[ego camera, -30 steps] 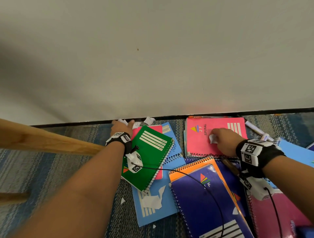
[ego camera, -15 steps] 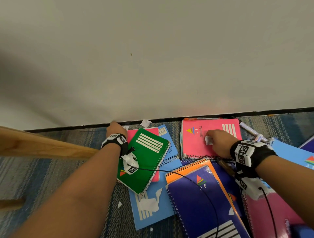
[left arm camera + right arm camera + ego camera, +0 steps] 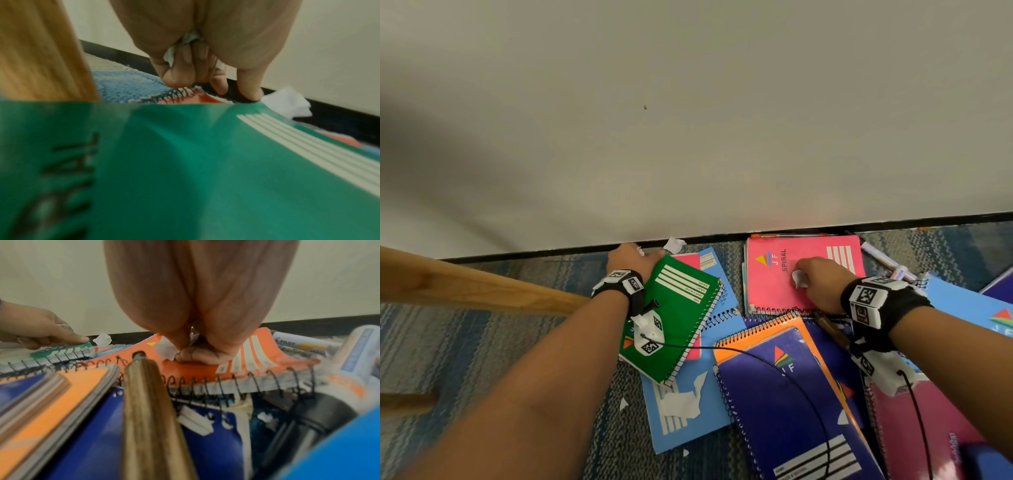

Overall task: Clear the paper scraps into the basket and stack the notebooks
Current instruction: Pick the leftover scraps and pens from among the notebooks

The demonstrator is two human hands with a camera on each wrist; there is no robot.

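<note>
My left hand [image 3: 634, 254] is at the black baseboard, just beyond the green notebook [image 3: 678, 315]. In the left wrist view its curled fingers [image 3: 180, 69] hold crumpled white paper scraps [image 3: 170, 54]. One loose scrap [image 3: 674, 245] lies just to its right by the wall. My right hand [image 3: 806, 275] rests on the pink spiral notebook [image 3: 770, 291] and pinches a white scrap [image 3: 798, 278]. A purple and orange notebook [image 3: 784, 404] and a light blue notebook [image 3: 709, 421] carrying a torn scrap [image 3: 681, 399] lie nearer to me. No basket is in view.
A wooden pole [image 3: 472, 287] slants in from the left over the striped carpet [image 3: 482, 342]. Markers [image 3: 883, 262] lie right of the pink notebook, and a brown pen [image 3: 832, 330] lies below it. Tiny scraps [image 3: 624, 404] dot the carpet. More notebooks [image 3: 962, 308] lie at right.
My left hand has closed over the scraps that lay by the baseboard and shifted slightly right. The right hand has stayed on the pink notebook with its scrap.
</note>
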